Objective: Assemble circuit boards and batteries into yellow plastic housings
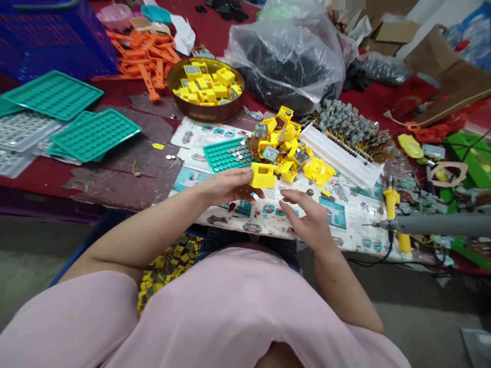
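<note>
My left hand (229, 185) grips a small yellow plastic housing (263, 176) between thumb and fingers, its rectangular opening facing up. My right hand (307, 214) is a little to the right of it, fingers apart and holding nothing. Behind the housing lies a heap of similar yellow housings (288, 134), some with grey parts in them. A green tray (219, 156) with several silver button cells sits just beyond my left hand. Flat yellow pieces (319, 170) are piled beyond my right hand, and a small dark round part (310, 192) lies near its fingertips.
A round tin (207, 112) holds more yellow housings. Orange parts (148, 56), green trays (95, 134), a clear bag (287, 56) and a white foam strip (341, 156) with wired parts surround the work area. At right, a thin-tipped grey tool (433, 225) juts in beside a yellow-handled tool (391, 202).
</note>
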`<action>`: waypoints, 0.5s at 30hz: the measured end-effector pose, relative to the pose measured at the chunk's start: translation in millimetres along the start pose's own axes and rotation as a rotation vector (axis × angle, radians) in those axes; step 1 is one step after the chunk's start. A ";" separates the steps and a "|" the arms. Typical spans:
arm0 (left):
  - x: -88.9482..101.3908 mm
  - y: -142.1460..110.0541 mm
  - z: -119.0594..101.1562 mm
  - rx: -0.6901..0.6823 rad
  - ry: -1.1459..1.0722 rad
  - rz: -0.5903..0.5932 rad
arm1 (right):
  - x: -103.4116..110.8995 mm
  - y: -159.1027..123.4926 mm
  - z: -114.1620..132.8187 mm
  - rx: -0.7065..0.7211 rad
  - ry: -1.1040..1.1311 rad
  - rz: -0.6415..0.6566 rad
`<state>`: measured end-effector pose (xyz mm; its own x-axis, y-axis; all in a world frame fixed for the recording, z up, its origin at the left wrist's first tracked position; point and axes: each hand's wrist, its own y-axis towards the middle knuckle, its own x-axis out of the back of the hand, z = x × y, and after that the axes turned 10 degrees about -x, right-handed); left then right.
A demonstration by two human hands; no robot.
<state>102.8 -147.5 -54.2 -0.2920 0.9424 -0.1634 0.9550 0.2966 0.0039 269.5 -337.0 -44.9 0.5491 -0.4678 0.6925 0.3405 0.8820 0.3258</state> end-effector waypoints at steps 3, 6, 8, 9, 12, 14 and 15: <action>-12.8 -1.6 2.3 -0.111 0.632 0.030 | 9.8 -11.1 -5.6 -0.054 -0.019 -0.115; -34.2 -3.8 3.9 -0.113 1.243 0.062 | 20.9 -28.2 -13.1 -0.112 -0.036 -0.236; -48.2 -2.8 3.9 -0.018 1.436 0.126 | 31.1 -42.2 -19.1 -0.141 -0.052 -0.303; -53.6 -1.2 3.7 0.022 1.479 0.163 | 37.7 -49.6 -22.7 -0.168 -0.077 -0.321; -60.1 5.6 4.4 0.036 1.510 0.255 | 64.0 -70.3 -37.7 -0.299 -0.183 -0.295; -57.7 7.8 6.8 -0.006 1.502 0.299 | 82.5 -80.6 -51.0 -0.374 -0.234 -0.261; -55.9 7.3 8.7 -0.032 1.497 0.309 | 90.8 -84.6 -57.7 -0.405 -0.259 -0.260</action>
<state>126.6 -199.3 -53.6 0.1106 0.2458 0.9630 0.9907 0.0502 -0.1266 334.5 -457.4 -46.7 0.2193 -0.5932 0.7746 0.7345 0.6229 0.2691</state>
